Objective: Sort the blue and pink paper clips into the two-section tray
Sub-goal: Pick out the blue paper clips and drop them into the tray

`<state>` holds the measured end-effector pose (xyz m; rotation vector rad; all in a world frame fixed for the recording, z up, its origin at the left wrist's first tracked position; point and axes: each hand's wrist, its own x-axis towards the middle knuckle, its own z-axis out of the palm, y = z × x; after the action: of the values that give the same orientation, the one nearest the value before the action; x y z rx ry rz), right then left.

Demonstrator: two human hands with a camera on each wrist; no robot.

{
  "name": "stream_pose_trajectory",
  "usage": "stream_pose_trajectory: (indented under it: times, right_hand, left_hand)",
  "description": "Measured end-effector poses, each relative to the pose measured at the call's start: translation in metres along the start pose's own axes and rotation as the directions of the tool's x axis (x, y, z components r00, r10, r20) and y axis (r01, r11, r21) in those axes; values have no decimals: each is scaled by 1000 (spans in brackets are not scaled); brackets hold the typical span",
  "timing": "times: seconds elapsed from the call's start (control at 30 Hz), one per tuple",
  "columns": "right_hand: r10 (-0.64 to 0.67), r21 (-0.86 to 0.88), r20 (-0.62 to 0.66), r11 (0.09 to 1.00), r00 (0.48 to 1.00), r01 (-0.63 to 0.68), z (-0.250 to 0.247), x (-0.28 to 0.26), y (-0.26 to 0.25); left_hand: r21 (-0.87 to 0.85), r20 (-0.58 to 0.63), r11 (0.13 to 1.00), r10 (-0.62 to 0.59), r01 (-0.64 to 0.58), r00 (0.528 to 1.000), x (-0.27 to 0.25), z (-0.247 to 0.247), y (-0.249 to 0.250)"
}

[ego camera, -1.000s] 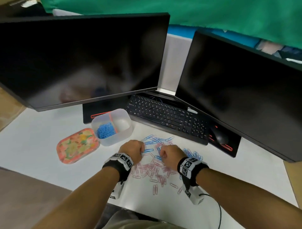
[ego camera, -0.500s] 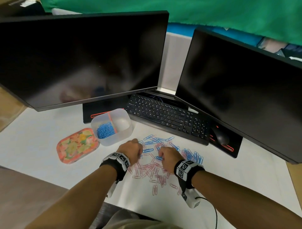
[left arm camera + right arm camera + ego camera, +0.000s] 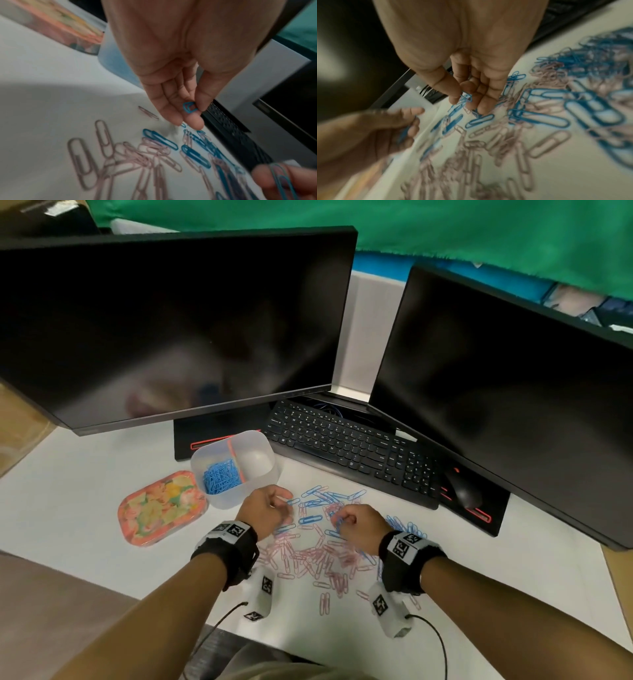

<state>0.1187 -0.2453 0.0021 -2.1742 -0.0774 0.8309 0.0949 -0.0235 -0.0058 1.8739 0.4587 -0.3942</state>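
Blue paper clips [image 3: 329,497] and pink paper clips [image 3: 318,559] lie mixed on the white desk. The translucent two-section tray [image 3: 265,479] stands to their left with blue clips in its left section [image 3: 219,477]; its right section looks bare. My left hand [image 3: 270,508] [image 3: 188,115] pinches a blue clip [image 3: 188,108] between thumb and fingers, just right of the tray. My right hand [image 3: 352,522] [image 3: 467,100] pinches blue clips [image 3: 466,98] over the pile's middle.
A patterned orange lid [image 3: 161,506] lies left of the tray. A black keyboard [image 3: 349,446] and mouse [image 3: 464,491] sit behind the clips, under two dark monitors [image 3: 171,330]. The desk's front edge [image 3: 308,645] runs close to my body.
My left hand has lifted off the pile with a blue clip and moved a little toward the tray. My right hand has stayed over the pile, gathering blue clips.
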Motion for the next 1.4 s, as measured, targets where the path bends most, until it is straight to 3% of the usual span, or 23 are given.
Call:
stream_pose_trajectory:
  times: [0.1, 0.2, 0.27, 0.37, 0.53, 0.63, 0.83, 1.1, 1.23, 1.4]
  right_hand:
    - [76, 302, 34, 950, 997, -83, -4, 2, -10]
    - [78, 359, 34, 930, 996, -85, -7, 5, -16]
    - [64, 230, 12, 971, 998, -65, -6, 8, -16]
    - [-6, -6, -11, 1000, 1000, 6, 0, 12, -16]
    - [-161, -269, -40, 952, 986, 144, 15, 18, -26]
    - [-268, -397, 6, 884, 963, 248, 23, 27, -33]
    - [-305, -556, 115, 769, 945, 316, 34, 41, -33]
    - [-216, -557, 133, 791, 967, 253, 38, 50, -25]
    - [-185, -487, 136, 843, 973, 228, 34, 47, -19]
    - [-71, -113, 30, 991, 997, 74, 14, 38, -19]
  left_hand:
    - [-148, 46, 986, -74, 80, 996, 2, 3, 5]
    - [116, -33, 993, -6, 10, 999, 3, 8, 9]
    - [357, -22, 934, 37, -27, 999, 2, 10, 9]
    - [665, 71, 743, 37, -75, 997, 1, 14, 1]
    - [740, 93, 663, 61, -110, 994, 1, 15, -3]
    - [704, 59, 707, 41, -71, 997, -1, 13, -3]
    - [503, -30, 865, 26, -8, 999, -6, 3, -7]
    - [197, -65, 976, -81, 93, 995, 0, -2, -1]
    - [-52, -78, 986, -162, 158, 984, 6, -1, 9]
    - [-5, -64, 985, -171, 171, 983, 14, 0, 8]
